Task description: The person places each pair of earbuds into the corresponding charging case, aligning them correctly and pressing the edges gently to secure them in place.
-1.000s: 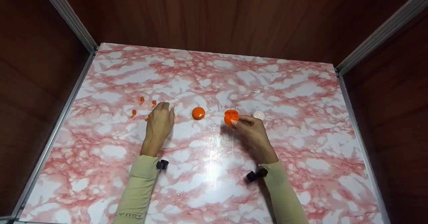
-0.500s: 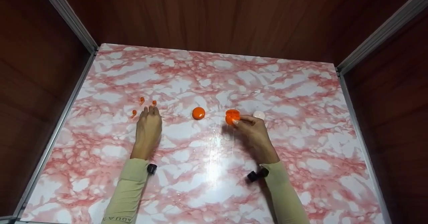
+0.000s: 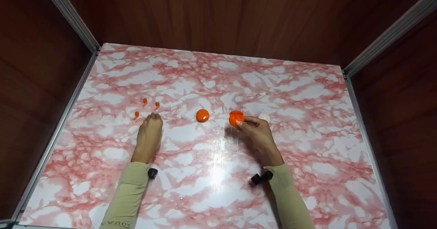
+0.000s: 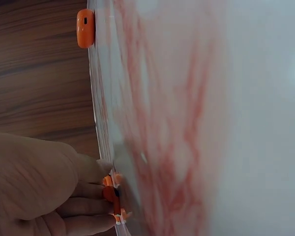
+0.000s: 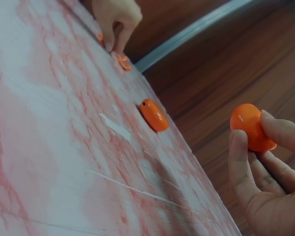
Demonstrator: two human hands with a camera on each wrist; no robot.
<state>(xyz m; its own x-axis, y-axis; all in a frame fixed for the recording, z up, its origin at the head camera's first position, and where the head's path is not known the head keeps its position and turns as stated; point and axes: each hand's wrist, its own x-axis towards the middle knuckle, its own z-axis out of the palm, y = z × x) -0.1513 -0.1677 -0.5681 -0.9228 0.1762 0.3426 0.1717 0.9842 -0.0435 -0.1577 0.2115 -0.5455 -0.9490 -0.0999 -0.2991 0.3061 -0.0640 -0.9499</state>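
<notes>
Orange case (image 3: 233,120) is hanging above the table (image 3: 290,194), pinched by your right hand (image 3: 258,132); slack fingers could drop it. Your left hand (image 3: 149,131) is working at an earbud (image 4: 109,193); I can't tell whether it's gripping.

You have the rounded orange case (image 3: 235,118) raised in your right hand (image 3: 258,133), lid open; orange stemmed earbuds (image 3: 157,105) lie near your left hand (image 3: 149,131).

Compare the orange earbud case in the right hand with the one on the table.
The held case is off the table in the right hand; the resting case lies on it untouched. The held case's lid stands open; the resting case is closed. Both are orange, glossy and rounded.
</notes>
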